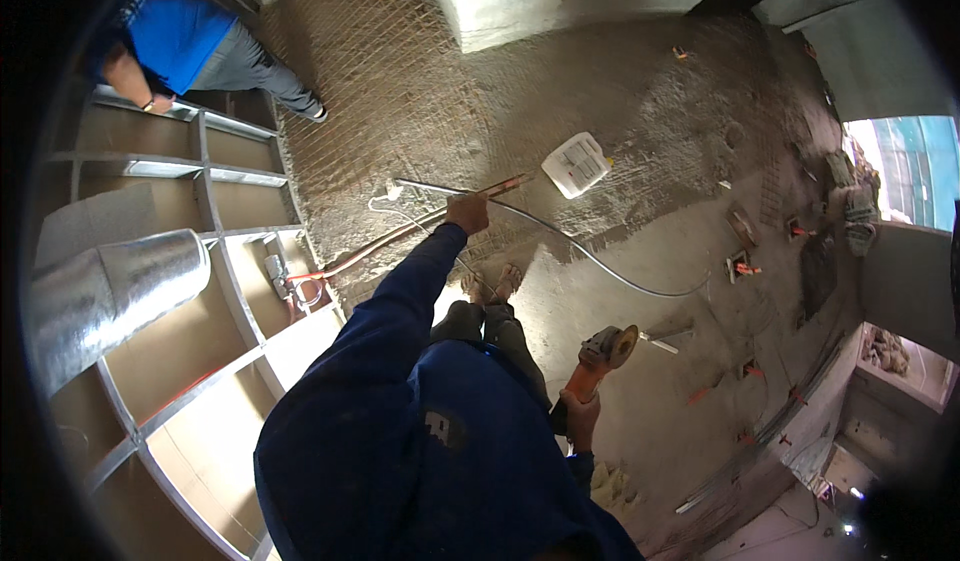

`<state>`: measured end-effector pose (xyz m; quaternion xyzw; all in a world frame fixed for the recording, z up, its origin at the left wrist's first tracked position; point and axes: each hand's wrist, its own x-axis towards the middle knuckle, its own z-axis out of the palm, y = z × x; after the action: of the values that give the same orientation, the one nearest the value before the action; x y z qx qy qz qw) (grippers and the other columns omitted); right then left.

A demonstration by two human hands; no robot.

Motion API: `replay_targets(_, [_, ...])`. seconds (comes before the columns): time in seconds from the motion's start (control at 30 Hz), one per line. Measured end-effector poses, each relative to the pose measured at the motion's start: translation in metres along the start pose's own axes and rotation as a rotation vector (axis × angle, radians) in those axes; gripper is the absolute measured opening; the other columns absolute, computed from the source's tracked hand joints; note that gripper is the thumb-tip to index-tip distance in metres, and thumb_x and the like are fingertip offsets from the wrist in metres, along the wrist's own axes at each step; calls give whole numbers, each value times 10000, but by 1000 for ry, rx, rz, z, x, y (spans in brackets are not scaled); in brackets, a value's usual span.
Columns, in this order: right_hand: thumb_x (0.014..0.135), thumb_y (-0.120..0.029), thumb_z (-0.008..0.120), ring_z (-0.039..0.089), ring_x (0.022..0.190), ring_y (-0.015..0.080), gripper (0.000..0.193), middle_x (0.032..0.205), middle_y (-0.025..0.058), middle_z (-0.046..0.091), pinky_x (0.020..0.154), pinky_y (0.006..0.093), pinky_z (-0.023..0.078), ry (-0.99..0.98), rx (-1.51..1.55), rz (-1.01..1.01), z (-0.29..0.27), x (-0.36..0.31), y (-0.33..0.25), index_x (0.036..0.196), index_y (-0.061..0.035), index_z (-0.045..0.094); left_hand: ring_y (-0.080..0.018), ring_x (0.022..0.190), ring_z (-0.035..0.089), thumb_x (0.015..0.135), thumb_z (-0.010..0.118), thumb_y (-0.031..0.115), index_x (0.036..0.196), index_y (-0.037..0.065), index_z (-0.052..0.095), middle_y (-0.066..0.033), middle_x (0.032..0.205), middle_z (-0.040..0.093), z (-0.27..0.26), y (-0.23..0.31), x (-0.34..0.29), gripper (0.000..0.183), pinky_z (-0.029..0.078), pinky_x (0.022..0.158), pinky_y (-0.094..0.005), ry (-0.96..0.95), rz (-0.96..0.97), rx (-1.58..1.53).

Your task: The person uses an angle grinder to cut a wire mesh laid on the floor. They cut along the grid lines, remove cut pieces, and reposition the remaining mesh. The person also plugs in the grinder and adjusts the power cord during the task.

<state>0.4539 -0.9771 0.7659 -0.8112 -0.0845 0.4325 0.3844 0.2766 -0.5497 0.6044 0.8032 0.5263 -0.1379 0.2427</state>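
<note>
My left hand [468, 213] is stretched out in front of me, its fingers wrapped round a long, thin reddish-brown bar [505, 186]; I cannot tell its material. A grey flexible tube [590, 253] runs close by the same hand and curves away to the right. Down by my right side, my right hand [580, 418] grips an angle grinder [590, 371] by its orange body. The grinder's disc [624, 347] points up and away from me, apart from the bar. Whether the disc is spinning cannot be made out.
A white jerrycan [577, 166] lies beyond the bar. Metal framing [205, 176] with a silver duct [120, 301] lines the left. Another person in a blue shirt [180, 36] bends there. Wire mesh [360, 71] covers the far floor. Orange conduit ends [745, 269] stick up at right.
</note>
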Motion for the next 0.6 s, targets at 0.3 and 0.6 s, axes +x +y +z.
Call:
replay_targets(0.3, [678,-270,804,651,734,215,485,879,114,667,661,344,532,-123,-270,-151,4,84,-34,991,26,582,-424,984,627,781,549,291,956,11,680,-259,999,667,114,-96,-143,355,497,864,-504,-53,-169,-431])
replay_targets(0.6, [684,-251,799,651,749,240,470,848,138,655,674,369,528,-339,-365,-307,51,141,-104,981,33,570,-325,622,622,821,586,301,659,18,627,-175,658,640,196,-196,-306,329,474,617,-436,44,-605,-790])
